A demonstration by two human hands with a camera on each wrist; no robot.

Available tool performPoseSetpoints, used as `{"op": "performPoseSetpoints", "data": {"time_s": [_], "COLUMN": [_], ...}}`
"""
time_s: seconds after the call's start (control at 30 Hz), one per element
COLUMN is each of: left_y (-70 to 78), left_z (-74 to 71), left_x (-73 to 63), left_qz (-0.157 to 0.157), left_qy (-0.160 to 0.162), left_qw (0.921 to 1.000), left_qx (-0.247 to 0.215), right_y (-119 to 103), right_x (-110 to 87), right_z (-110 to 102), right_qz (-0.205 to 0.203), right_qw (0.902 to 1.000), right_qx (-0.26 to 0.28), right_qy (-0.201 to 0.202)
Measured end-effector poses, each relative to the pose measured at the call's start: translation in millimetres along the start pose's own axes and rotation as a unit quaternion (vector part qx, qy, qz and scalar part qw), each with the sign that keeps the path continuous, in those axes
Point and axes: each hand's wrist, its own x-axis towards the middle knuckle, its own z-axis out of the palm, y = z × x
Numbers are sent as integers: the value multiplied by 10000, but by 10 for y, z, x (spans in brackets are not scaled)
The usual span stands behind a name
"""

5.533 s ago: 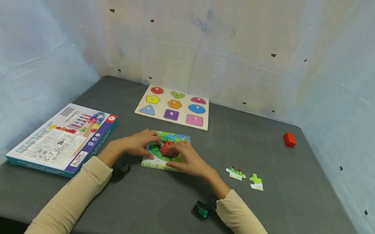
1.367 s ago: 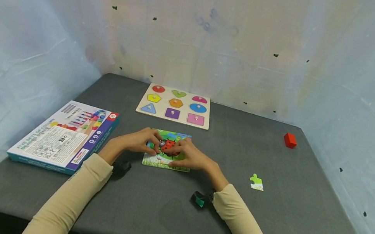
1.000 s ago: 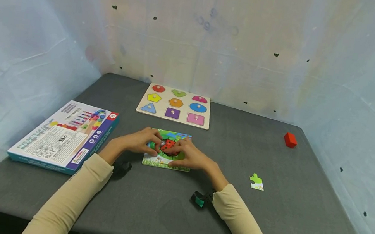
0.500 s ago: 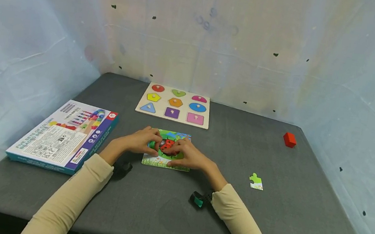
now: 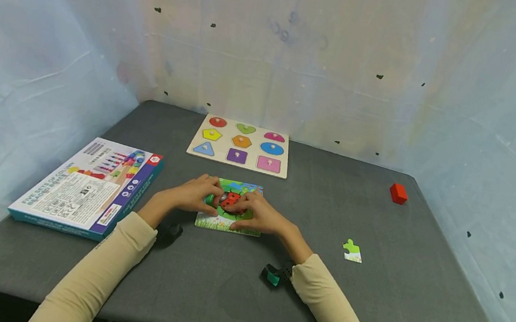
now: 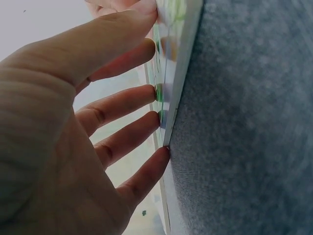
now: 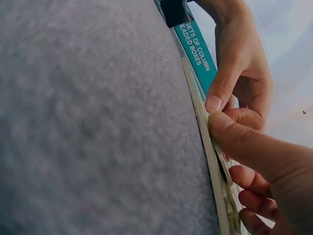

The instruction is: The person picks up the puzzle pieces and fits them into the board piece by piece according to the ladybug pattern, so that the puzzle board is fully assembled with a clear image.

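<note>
A ladybug jigsaw puzzle [image 5: 230,227] lies flat in its shallow board at the middle of the table. My left hand [image 5: 193,194] rests on its left part, with spread fingertips touching the surface in the left wrist view. Over the right part, my right hand [image 5: 261,213] has its thumb low and its fingers bent above. In the right wrist view, a jigsaw piece [image 7: 224,169] sits slightly raised from the board, between the right thumb and fingers. Both thumbs nearly meet there. The hands hide part of the picture. One loose green-and-white jigsaw piece [image 5: 352,251] lies to the right.
A peg shape board [image 5: 251,155] with colourful knobbed shapes lies behind the puzzle. On the left is a large flat toy box [image 5: 85,188]. A red block [image 5: 398,193] sits near the right table edge. Pale sheeting [image 5: 271,50] surrounds the table.
Of two loose pieces at the right 5.5 s ago, one has left that spot. Both hands have stayed over the puzzle, with only slight finger movement in the last second.
</note>
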Motion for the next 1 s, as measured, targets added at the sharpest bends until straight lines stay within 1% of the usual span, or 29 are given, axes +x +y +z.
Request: {"op": "performPoseSetpoints", "data": {"time_s": [0.17, 0.33, 0.57, 0.7, 0.87, 1.0], "left_y": [-1, -10, -5, 3, 26, 30], "left_z": [21, 22, 18, 6, -9, 7], "left_x": [14, 14, -1, -16, -36, -31], "left_qz": [-39, -4, -20, 42, 67, 129], "left_qy": [9, 39, -37, -83, -186, -179], "left_qw": [10000, 10000, 9999, 9997, 9992, 9991], "left_qx": [-15, -7, 128, 247, 343, 365], "right_y": [24, 46, 54, 51, 54, 53], "right_x": [-24, -32, -27, -16, -15, -27], "right_z": [-20, -27, -19, -12, -10, -14], "right_qz": [-108, -165, -253, -274, -143, 95], "right_qw": [9999, 9998, 9996, 9995, 9997, 9998], "right_qx": [122, 147, 122, 132, 161, 154], "right_qy": [-54, -32, 81, 129, 92, 27]}}
